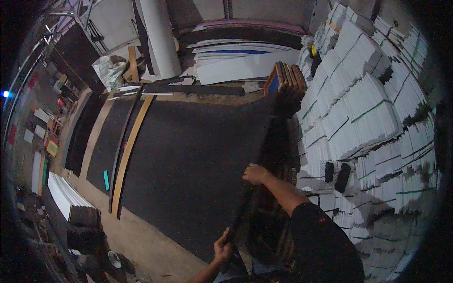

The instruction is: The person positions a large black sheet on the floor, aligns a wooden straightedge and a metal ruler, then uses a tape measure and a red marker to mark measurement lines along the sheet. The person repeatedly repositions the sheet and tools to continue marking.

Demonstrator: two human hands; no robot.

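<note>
A large, dark sheet [188, 151] stretches in front of me, its right edge lifted towards me. My right hand [256, 174] is closed on that right edge, about midway along it. Lower down, my left hand [222, 246] grips the same sheet by its near corner, thumb pointing up; its fingers are partly hidden. Across the left part of the sheet lie a yellowish wooden strip [133, 148] and, beside it, a narrow dark strip [121, 150]. A small teal piece [106, 180] rests left of the strips.
Tall stacks of white boards [363, 118] fill the right side. Several wooden frames [288, 78] stand at the back right. White sheets [236, 68] are piled behind, near a thick white roll [160, 40]. At the lower left are more stacked white panels [68, 195] and a round can [114, 259].
</note>
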